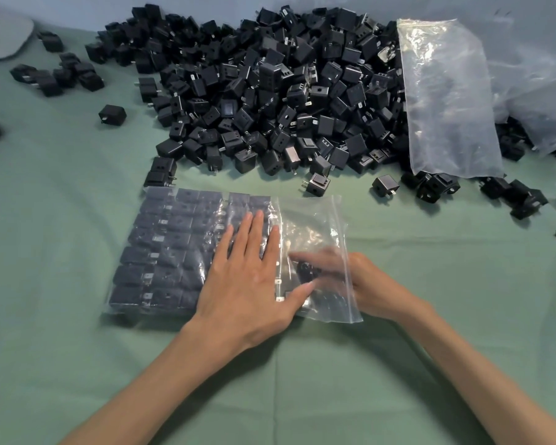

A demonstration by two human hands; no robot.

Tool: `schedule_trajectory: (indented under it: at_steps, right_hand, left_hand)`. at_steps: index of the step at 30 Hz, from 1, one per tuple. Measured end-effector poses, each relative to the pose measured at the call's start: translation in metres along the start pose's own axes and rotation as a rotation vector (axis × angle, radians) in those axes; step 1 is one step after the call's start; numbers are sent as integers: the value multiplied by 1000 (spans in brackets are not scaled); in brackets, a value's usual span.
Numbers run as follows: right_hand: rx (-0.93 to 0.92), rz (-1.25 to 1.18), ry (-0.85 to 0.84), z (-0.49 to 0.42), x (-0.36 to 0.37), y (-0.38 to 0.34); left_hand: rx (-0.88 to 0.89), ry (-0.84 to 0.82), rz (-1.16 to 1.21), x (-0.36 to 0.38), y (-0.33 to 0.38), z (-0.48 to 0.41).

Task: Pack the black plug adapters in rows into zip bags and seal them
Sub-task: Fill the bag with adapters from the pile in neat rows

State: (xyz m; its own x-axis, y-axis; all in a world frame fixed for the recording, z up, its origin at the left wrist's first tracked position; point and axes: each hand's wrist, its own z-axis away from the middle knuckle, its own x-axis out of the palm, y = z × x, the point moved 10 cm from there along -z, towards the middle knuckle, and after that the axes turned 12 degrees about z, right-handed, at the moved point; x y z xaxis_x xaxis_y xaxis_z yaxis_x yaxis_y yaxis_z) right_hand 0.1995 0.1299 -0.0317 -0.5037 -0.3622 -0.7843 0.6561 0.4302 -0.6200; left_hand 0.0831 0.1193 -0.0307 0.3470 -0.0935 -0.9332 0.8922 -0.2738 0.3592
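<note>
Two bare forearms reach across a pale green cloth-covered table (302,380) toward a clear plastic zip bag (318,220) lying flat near its middle. The left hand (244,284) rests palm-down on top of the bag, fingers straight and slightly spread, pressing on the neat rows of black plug adapters (167,248) that fill the bag's left part. The right hand (366,284) is pushed in through the bag's open right end. Its fingers are blurred behind the plastic over one loose black adapter (305,270), and whether they grip it cannot be told. Just beyond the bag's far left corner stand two stacked black adapters (161,171), with a few strays (315,184) nearby. Farther back sprawls a large heap of black plug adapters (270,91). An empty clear plastic bag (446,101) lies draped over its right side. A flat grey rounded object (0,36) sits at the far left edge.
</note>
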Motion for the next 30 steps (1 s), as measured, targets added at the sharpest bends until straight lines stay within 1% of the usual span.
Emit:
schedule_trajectory:
  at_steps: [3,6,8,10,11,13,16,19,22,25,27,29,30]
  right_hand:
    - [54,-181,-17,-3,3,3]
    - [-9,-75,52,-6,-5,-1]
    - [-86,-13,26,-6,-1,-7]
    - [-83,-42,-12,-7,1,-5]
    - [-66,-62,-40,-7,2,-3]
    - [-39,-84,-92,-7,6,0]
    - [12,-144,-108,-8,8,7]
    - [52,-251,-72,-5,3,12]
    - [-9,-161,-15,-5,2,11]
    - [14,-134,58,-9,2,10]
    - [-11,-136,32,-8,5,5]
    - [-38,-111,-46,-5,8,0]
    - [-49,-98,-58,-5,7,-1]
  left_hand:
    - [-8,-29,10,2,-1,1]
    - [-3,-59,94,-1,-3,-1]
    - [-18,-76,283,-7,-7,-4]
    - [-64,-107,507,-11,-14,-8]
    - [-86,-123,585,-11,-18,-9]
    - [-103,-160,651,-11,-23,-11]
    - [-70,-207,591,-10,-26,-13]
    - [-22,-177,426,-14,-29,-15]
    - [-16,-94,404,-20,-31,-15]
    - [-1,-30,409,-20,-29,-15]
    - [20,8,364,-19,-26,-13]
    - [34,29,324,-18,-24,-11]
    - [35,32,314,-18,-23,-11]
